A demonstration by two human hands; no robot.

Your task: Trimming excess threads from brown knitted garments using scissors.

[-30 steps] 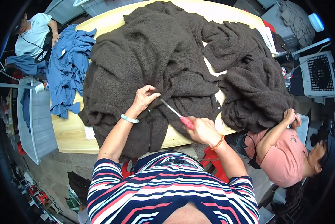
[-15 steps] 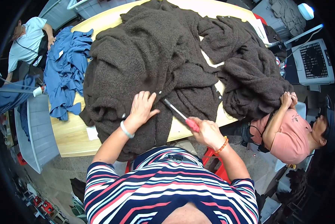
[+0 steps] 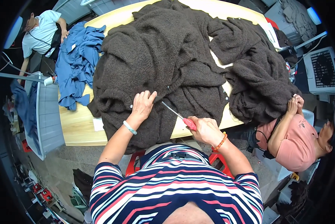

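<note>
A heap of dark brown knit garments [image 3: 137, 56] covers the middle of the table in front of me, with a few small shiny buttons or studs along its edges. My left hand [image 3: 143, 106] lies on the near part of the heap, fingers drawn together and seeming to pinch the knit. In my right hand [image 3: 206, 131] is a screwdriver-like tool [image 3: 189, 123] with a red handle and a thin metal shaft. Its tip points at the cloth just right of my left fingertips; whether it touches, I cannot tell.
Blue garments [image 3: 78, 56] lie at the table's left, beside a person in white. At right, a person in pink [image 3: 294, 138] handles more brown knit [image 3: 257, 74]. A grey bin [image 3: 48, 119] stands left of the wooden table [image 3: 81, 130]. A red stool [image 3: 132, 164] is below.
The whole view has shifted slightly, moving the scene rightward. My left thumb, spread out before, has drawn in to the fingers. The tool remains in my right hand.
</note>
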